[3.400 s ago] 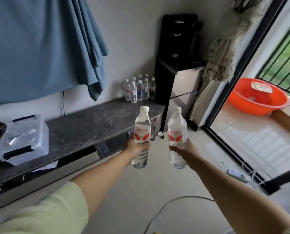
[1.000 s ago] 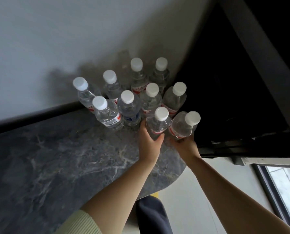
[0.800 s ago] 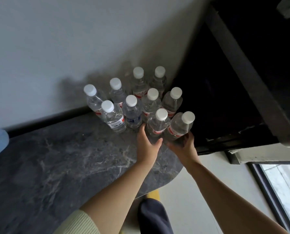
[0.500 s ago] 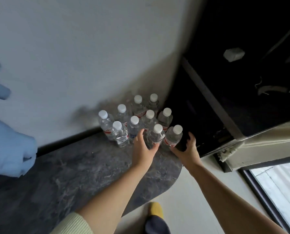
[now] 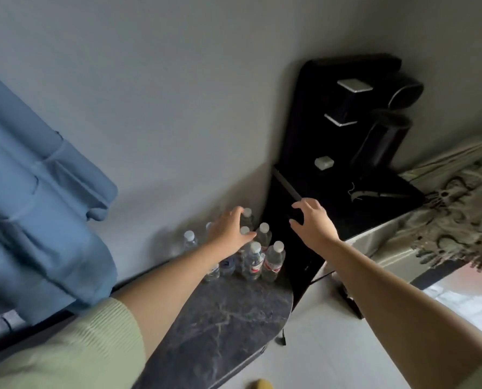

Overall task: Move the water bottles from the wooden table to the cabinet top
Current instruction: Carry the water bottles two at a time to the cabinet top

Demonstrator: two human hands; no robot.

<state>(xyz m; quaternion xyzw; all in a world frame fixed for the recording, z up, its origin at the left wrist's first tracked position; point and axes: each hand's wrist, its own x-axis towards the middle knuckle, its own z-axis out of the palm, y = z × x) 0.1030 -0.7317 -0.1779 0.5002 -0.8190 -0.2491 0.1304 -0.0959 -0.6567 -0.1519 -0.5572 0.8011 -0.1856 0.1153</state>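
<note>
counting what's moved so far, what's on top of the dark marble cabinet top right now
A cluster of water bottles stands at the far right end of the cabinet top, by the wall. The left hand and forearm cover several, so no exact count.

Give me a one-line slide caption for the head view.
Both hands, left and right, open and empty above the bottles grouped on the cabinet top.

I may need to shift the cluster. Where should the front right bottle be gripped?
Grip the front right bottle round its labelled middle, coming from the near right: it stands upright at the cluster's open corner, other bottles crowding its left and back. The right hand is free.
</note>
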